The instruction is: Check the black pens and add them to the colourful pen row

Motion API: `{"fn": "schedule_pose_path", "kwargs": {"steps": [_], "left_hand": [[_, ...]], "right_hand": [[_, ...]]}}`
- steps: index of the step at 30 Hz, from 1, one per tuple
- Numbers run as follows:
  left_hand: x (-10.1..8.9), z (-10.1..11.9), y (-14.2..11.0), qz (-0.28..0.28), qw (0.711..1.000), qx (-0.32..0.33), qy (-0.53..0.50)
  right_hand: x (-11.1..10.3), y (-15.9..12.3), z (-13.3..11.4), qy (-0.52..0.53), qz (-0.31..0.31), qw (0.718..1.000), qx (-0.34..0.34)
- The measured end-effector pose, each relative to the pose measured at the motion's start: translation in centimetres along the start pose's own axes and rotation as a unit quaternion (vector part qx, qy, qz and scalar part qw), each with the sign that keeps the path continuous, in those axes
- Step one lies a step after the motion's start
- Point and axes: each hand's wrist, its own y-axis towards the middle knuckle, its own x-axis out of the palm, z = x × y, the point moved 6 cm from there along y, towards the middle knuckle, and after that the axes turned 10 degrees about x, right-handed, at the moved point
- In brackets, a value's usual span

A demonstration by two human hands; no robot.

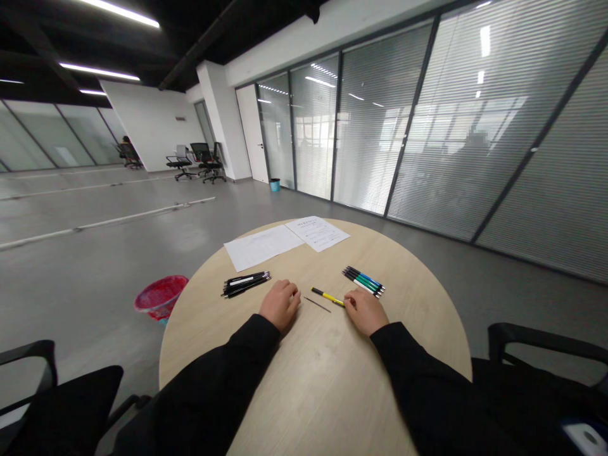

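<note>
Head view: round pale-wood table (327,380). Left hand (280,305) palm down, fingers loosely curled, holding nothing, near thin dark rod (317,304). Right hand (365,311) palm down, half open, fingertips touching end of yellow-and-black pen (327,296), no firm hold. Black pen bundle (246,284) ahead of left hand; blue-green pens (363,281) ahead of right hand; paper sheets (263,247) beyond.

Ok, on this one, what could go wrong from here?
The thin dark rod lies loose near the left hand, so it might get brushed aside. The yellow-and-black pen, its end by the right hand, could roll if nudged on the smooth round tabletop.
</note>
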Motion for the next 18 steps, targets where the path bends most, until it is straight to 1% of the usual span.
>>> {"fn": "schedule_pose_path", "kwargs": {"steps": [4,8,12,18], "left_hand": [[0.0,1.6,0.1,-0.008,0.999,0.047,0.018],[0.5,2.3,0.3,-0.014,0.996,0.060,0.057],[1.2,2.7,0.6,-0.035,0.992,0.068,0.097],[1.3,3.9,1.0,-0.064,0.986,0.096,0.123]], "right_hand": [[0.1,-0.1,-0.3,0.006,-0.015,1.000,0.001],[0.2,-0.2,-0.6,0.002,-0.024,1.000,-0.002],[0.2,-0.1,-0.6,0.000,-0.025,1.000,0.002],[0.3,-0.2,-0.5,-0.003,-0.022,1.000,0.015]]}}
